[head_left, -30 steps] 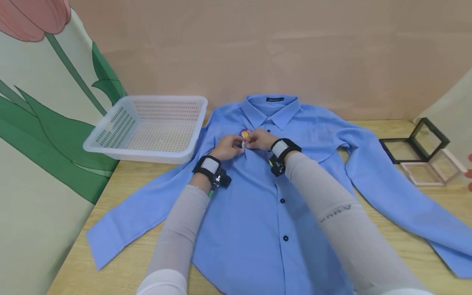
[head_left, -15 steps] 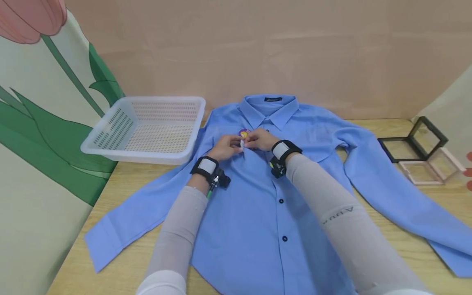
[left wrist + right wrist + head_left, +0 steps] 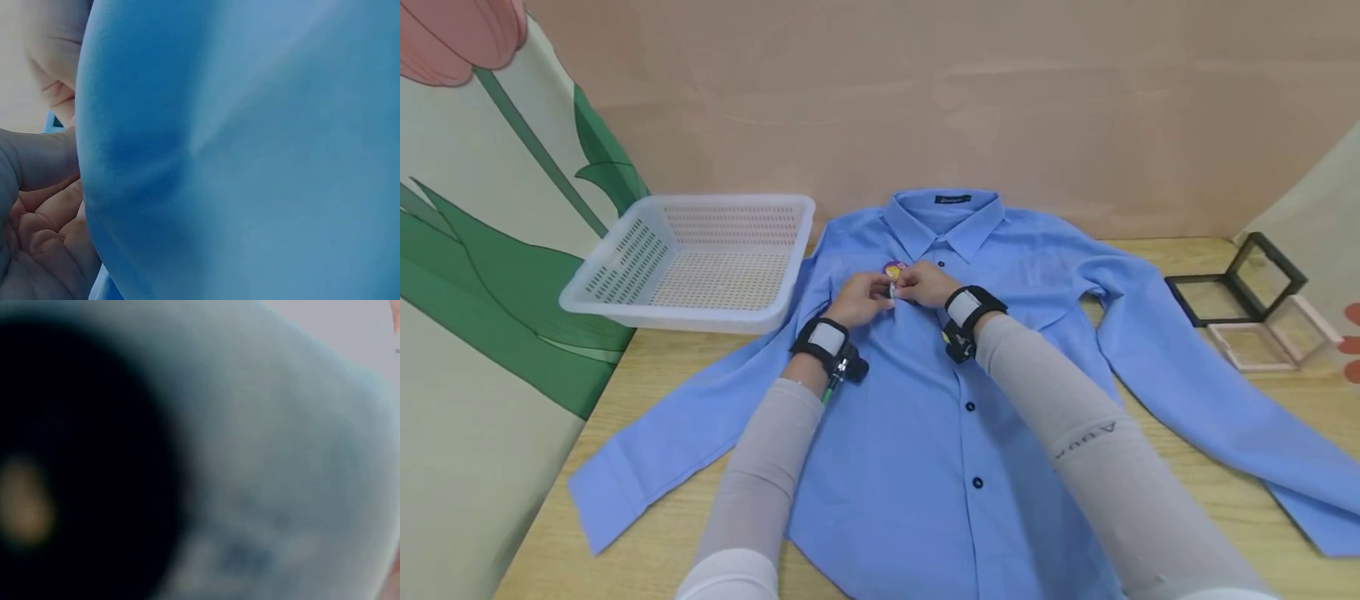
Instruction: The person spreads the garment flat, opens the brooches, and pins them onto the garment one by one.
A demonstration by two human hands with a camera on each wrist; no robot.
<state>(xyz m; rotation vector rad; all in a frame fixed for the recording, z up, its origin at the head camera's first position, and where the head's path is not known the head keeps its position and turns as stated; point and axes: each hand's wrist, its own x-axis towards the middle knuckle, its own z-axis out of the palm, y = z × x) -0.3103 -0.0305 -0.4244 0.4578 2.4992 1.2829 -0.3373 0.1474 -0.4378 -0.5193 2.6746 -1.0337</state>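
A light blue button-up shirt (image 3: 895, 433) lies spread face up on the wooden table. At its chest, left of the button row, is a small round purple and yellow badge (image 3: 893, 268). Just below the badge, my left hand (image 3: 860, 300) pinches the raised shirt cloth. Opposite it, fingertips almost meeting, my right hand (image 3: 927, 284) pinches at the badge's lower edge. A small whitish piece (image 3: 892, 290) shows between the fingertips. In the left wrist view, lifted cloth (image 3: 237, 156) hides most of the fingertips. Blurred cloth and a dark round shape (image 3: 81, 462) fill the right wrist view.
A white perforated plastic basket (image 3: 688, 317) stands at the back left, beside the shirt's shoulder. On the right, past the sleeve, stand a black open frame (image 3: 1202, 321) and a pink one (image 3: 1255, 367). A beige backdrop (image 3: 880, 108) rises behind the table.
The head view has shifted slightly. Both hands stay at the same spot below the badge, with only small finger movements; the whitish piece between them shows a little differently.
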